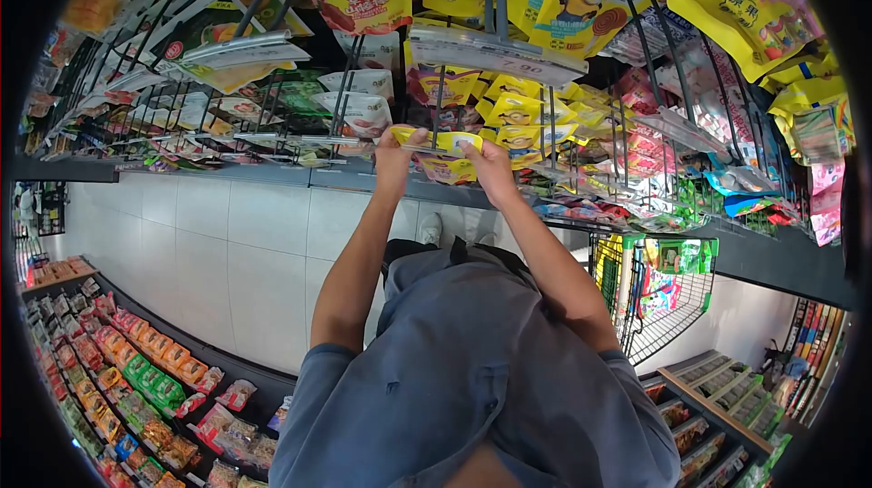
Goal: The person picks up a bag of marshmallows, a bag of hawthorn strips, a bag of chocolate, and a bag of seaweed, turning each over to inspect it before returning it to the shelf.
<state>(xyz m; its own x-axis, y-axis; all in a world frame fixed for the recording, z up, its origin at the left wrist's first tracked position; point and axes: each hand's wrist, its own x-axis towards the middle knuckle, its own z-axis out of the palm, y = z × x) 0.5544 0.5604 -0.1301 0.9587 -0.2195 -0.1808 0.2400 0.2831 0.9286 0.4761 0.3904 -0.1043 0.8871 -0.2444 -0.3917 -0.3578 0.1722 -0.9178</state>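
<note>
Both hands are raised in front of the snack rack, at the middle of the view. My left hand (392, 159) is closed on the left top corner of a yellow snack bag (445, 167). The right top corner of the same bag is pinched by my right hand (490, 168). The bag hangs upright at the front of a rack hook (440, 99). White pouches (363, 114) hang just left of the hands, and more yellow bags (516, 109) hang on the right.
A clear price rail (495, 54) crosses above the hands. A wire shopping cart (677, 306) with packages stands at the right. Shelves of packaged snacks (154, 379) fill the lower left, and another shelf (727, 388) stands at the lower right. Pale floor tiles (263, 261) show below the rack.
</note>
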